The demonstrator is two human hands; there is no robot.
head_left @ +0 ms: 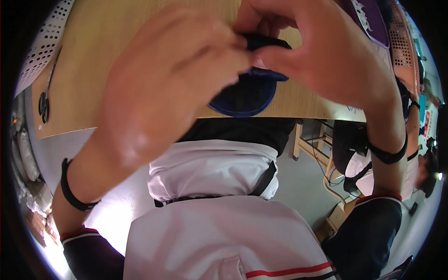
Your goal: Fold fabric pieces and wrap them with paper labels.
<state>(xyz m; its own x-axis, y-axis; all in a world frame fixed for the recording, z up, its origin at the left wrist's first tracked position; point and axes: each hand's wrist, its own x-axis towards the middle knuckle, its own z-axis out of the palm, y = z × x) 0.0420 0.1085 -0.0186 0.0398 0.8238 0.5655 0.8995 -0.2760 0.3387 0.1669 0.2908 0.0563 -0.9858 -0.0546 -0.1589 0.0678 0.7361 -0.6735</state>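
Note:
Over the near part of the wooden table [88,93], my two hands meet on a dark navy fabric piece [245,98]. It has a rounded, blue-edged lower end, and its upper part is folded or bunched between my fingers. My left hand [172,84] is blurred, its fingers closed on the fabric's left side. My right hand [326,56] pinches the upper right side between thumb and bent fingers. A small pale spot shows at the right thumb, too unclear to name. My left hand covers much of the fabric's upper left.
Black-handled scissors [44,106] lie near the table's left edge, below a white perforated basket [44,49]. At the right stand a purple bin [377,30] and a pinkish perforated basket [404,51]. Beyond my right arm sits another person [361,168], near a wooden stool [308,148].

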